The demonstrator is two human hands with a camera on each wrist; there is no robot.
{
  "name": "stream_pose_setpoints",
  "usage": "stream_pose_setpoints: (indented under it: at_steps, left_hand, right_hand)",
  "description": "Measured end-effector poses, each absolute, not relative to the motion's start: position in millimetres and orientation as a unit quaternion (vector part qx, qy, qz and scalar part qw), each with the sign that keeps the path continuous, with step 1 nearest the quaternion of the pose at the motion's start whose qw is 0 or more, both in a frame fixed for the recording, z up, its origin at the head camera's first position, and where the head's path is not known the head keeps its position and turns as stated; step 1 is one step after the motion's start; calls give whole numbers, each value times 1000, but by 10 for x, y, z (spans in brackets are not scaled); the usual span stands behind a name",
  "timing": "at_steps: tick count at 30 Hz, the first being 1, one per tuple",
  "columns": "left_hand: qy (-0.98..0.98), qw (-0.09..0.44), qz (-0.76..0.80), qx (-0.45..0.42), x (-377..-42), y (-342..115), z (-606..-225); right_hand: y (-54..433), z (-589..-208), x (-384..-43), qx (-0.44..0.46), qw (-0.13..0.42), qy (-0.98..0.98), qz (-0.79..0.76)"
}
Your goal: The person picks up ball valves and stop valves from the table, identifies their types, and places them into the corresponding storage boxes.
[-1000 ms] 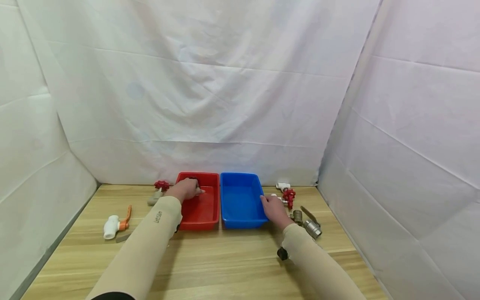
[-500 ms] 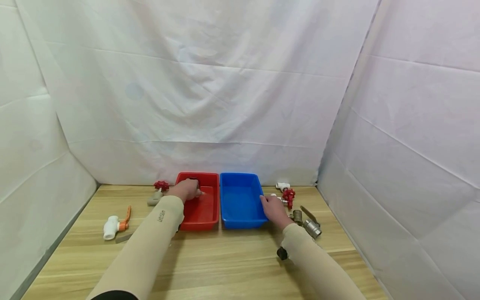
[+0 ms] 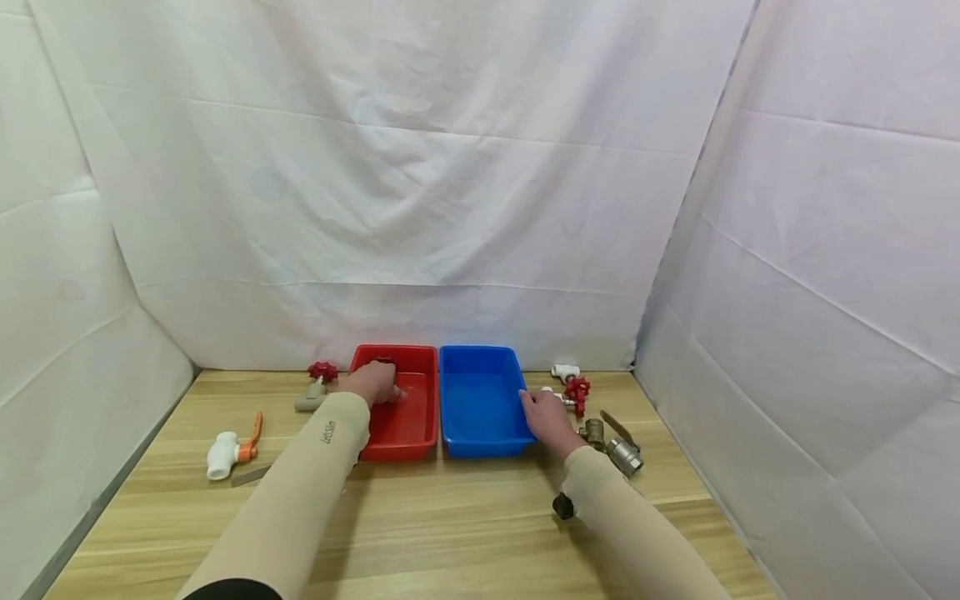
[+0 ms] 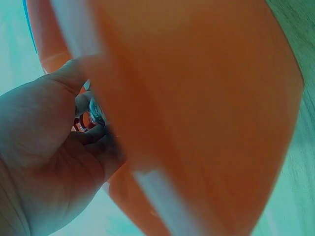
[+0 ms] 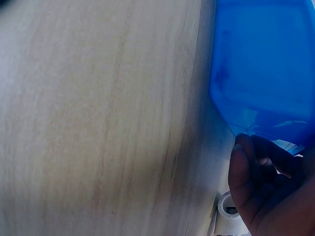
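My left hand [image 3: 375, 383] reaches over the left rim into the red tray [image 3: 408, 429]. Its thumb and fingers close round a valve [image 4: 96, 112], of which a metallic disc and some red show between them; the tray wall hides the rest. A dark red part shows just beyond the knuckles in the head view. My right hand [image 3: 551, 421] pinches the right rim of the blue tray [image 3: 480, 404], thumb and fingertips at its edge in the right wrist view. The blue tray stands beside the red one.
On the left lie a white valve with orange lever [image 3: 225, 454], a flat grey lever [image 3: 250, 476] and a grey valve with red handwheel [image 3: 311, 396]. Red-handled white valves [image 3: 576, 387] and metal valves [image 3: 624, 457] lie right. A black piece [image 3: 563, 506] shows by the right sleeve. White cloth walls surround the table.
My left hand has shifted slightly right and lower inside the red tray, and its pale fingertip now shows less. My right hand stays at the blue rim.
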State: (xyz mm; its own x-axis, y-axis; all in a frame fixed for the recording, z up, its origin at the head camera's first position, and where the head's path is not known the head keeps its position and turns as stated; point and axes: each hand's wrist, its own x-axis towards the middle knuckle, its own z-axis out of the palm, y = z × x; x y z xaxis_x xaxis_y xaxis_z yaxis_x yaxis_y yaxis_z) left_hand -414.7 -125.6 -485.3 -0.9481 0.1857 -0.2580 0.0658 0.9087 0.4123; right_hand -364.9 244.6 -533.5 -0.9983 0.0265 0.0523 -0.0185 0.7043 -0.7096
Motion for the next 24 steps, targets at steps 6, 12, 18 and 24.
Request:
stream_pose_setpoints:
  at_steps: [6,12,18,24]
  left_hand:
    - [969,138,194,63,-4144,-1247,-4845]
    - [981,118,137,68,-4222,-1209,-4893]
    - [990,91,64,88,-4242,-1163,-4866]
    - [989,93,87,76,-4191,-1165,-4802]
  right_hand:
    - [2453,-5335,-3654,0,31,-923,383]
    - [2449,-5345,-3654,0,30,-925,378]
    - [2442,-5350,-3648,-1,27,-925,380]
    - [2448,-5319,-3633,-1,28,-926,377]
